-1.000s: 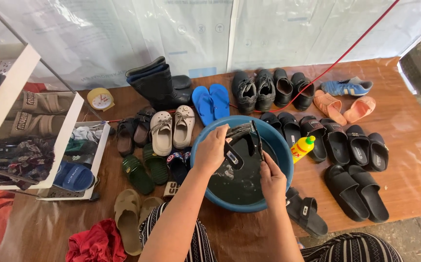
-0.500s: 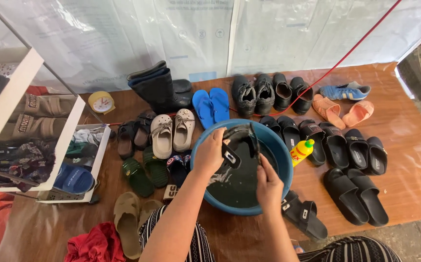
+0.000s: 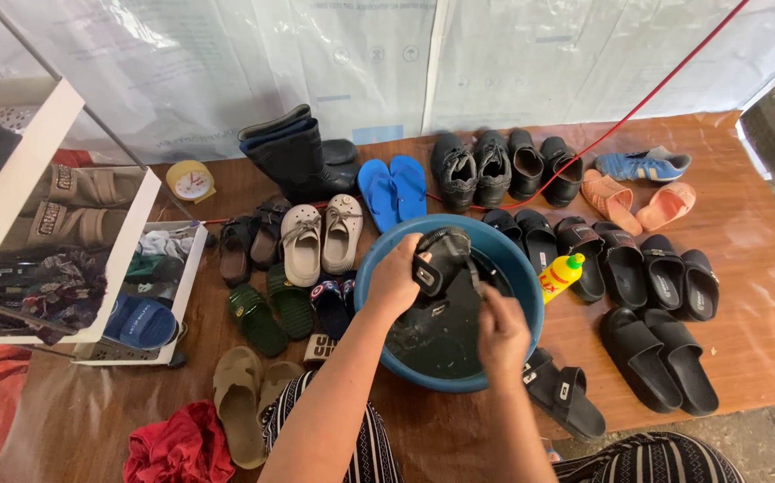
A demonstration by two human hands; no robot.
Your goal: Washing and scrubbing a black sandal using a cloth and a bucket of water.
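Over the blue tub [image 3: 372,288], the left hand [image 3: 394,279] pinches one black sandal [image 3: 442,258] above dark water. Lower right, the right hand [image 3: 501,333] is curled — what it holds stays hidden. One yellow bottle [image 3: 560,275] stands beside.

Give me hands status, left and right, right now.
Left hand: closed on the black sandal over the blue basin.
Right hand: closed; contents cannot be told.

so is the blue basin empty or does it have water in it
It has water in it: the blue basin holds dark liquid below the rim, under the black slide sandal that the left hand grips.
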